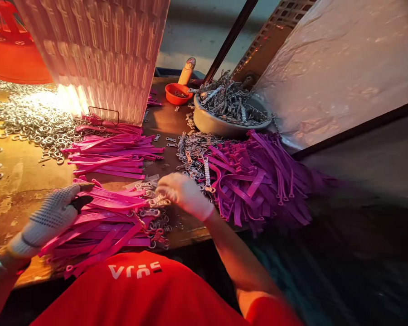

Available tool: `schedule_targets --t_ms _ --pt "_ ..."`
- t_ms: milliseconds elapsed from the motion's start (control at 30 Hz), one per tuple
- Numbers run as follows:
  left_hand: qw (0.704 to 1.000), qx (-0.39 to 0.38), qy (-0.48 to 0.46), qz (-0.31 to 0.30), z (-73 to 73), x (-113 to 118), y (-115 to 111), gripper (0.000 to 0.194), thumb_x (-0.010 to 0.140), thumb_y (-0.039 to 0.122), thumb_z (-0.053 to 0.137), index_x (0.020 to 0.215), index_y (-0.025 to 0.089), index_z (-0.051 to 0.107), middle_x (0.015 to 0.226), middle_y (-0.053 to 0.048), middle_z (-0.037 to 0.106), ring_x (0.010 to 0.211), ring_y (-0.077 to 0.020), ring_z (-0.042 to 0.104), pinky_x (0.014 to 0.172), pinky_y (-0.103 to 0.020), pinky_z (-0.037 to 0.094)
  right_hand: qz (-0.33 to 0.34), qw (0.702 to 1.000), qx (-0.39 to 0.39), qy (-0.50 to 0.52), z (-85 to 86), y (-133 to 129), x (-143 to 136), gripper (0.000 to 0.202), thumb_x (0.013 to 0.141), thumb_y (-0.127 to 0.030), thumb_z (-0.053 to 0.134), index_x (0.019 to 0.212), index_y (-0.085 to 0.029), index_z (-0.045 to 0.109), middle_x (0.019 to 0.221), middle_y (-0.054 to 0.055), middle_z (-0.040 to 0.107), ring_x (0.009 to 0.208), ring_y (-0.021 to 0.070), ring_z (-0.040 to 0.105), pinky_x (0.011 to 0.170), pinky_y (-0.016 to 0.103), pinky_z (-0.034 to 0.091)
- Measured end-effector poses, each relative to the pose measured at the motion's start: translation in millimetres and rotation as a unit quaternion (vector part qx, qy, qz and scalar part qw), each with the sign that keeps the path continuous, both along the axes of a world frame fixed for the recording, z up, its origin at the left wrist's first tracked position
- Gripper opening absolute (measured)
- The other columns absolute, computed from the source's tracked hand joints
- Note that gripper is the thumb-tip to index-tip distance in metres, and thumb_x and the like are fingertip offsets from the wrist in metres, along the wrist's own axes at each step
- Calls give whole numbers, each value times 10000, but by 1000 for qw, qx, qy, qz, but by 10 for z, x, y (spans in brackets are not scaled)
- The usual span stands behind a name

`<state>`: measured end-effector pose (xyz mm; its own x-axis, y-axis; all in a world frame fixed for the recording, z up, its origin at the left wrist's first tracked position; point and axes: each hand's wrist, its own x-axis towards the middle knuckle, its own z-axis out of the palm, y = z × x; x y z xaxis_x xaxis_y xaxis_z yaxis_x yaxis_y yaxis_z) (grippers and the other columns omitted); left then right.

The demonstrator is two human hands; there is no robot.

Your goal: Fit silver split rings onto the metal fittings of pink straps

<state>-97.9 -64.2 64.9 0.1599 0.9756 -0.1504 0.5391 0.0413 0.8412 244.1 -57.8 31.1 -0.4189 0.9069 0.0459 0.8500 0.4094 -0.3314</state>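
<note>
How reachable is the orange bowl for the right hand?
Likely yes: between the right hand and orange bowl lie only low metal links on the bench; the basin stands beside it.

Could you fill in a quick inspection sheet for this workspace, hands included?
Surface: worn, stained tabletop.
Things at hand: near pink straps with metal links at their right ends.
Clutter: loose metal rings; purple straps; heaped grey basin; small orange bowl.
Hands: left hand, in a dotted glove, at the straps' left side; right hand, blurred, at the links; grip unclear on both.
Cables: nothing seen.
Surroundings: red lamp shade, ribbed panel, plastic sheeting on the right.
</note>
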Motion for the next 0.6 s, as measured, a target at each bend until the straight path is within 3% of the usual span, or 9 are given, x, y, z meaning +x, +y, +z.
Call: schedule_targets --t_ms 67,133,200,267,300,367,467,533,600 --pt "985 -118 -126 23 -104 153 -67 419 817 474 666 1097 167 717 706 -30 667 415 -77 383 372 -188 272 -113 990 58 -65 -179 263 294 209 980 -275 567 1103 -159 689 1099 131 702 1072 249 573 884 345 377" --pt "932 -255 -254 31 -198 321 -93 517 845 577 622 1112 140 700 754 -59 667 409 -69 394 352 -187 275 -173 971 76 -147 -402 508 526 217 930 -174 578 1114 -129 682 1259 185 646 1234 325 482 942 422 354" --pt "859 -367 -355 32 -262 431 -87 563 840 601 626 1112 113 696 806 -91 672 466 -88 493 383 -190 352 -187 965 68 -173 -610 676 663 166 912 -151 565 1002 -120 702 1288 195 636 1316 373 417 998 499 324" --pt "814 -414 -405 35 -290 469 -92 510 811 512 689 1106 96 697 851 -110 676 532 -105 559 408 -182 379 -187 971 73 -132 -741 727 684 155 915 -159 547 915 -126 698 1236 190 668 1326 376 429 1042 529 310" --pt "812 -414 -411 33 -291 472 -108 471 792 445 722 1108 97 696 858 -107 675 534 -99 556 398 -172 357 -186 975 78 -89 -766 704 647 161 919 -164 535 915 -131 692 1198 185 686 1292 359 478 1045 513 332" --pt "835 -382 -396 23 -273 478 -165 417 766 337 754 1116 119 690 811 -72 659 481 -67 487 369 -159 284 -171 982 79 29 -723 568 475 189 938 -187 500 998 -145 674 1110 160 713 1127 296 607 978 433 425" --pt "887 -314 -339 3 -225 519 -262 288 814 357 718 998 139 680 687 -18 604 417 -50 399 361 -167 254 -99 973 47 203 -480 226 31 256 990 -259 447 1169 -189 617 1014 82 726 878 206 675 817 322 502" --pt "910 -283 -304 -2 -209 559 -308 281 855 417 662 847 136 645 609 -1 555 396 -53 379 358 -174 248 -34 968 44 246 -272 -10 -299 267 1005 -263 442 1219 -209 594 1049 66 719 902 190 670 821 300 502" --pt "914 -282 -291 -12 -224 585 -340 318 874 439 620 764 141 600 565 9 516 387 -53 358 357 -177 230 22 974 72 215 -93 -198 -577 285 995 -196 435 1237 -201 586 1094 85 701 964 204 646 863 316 486"
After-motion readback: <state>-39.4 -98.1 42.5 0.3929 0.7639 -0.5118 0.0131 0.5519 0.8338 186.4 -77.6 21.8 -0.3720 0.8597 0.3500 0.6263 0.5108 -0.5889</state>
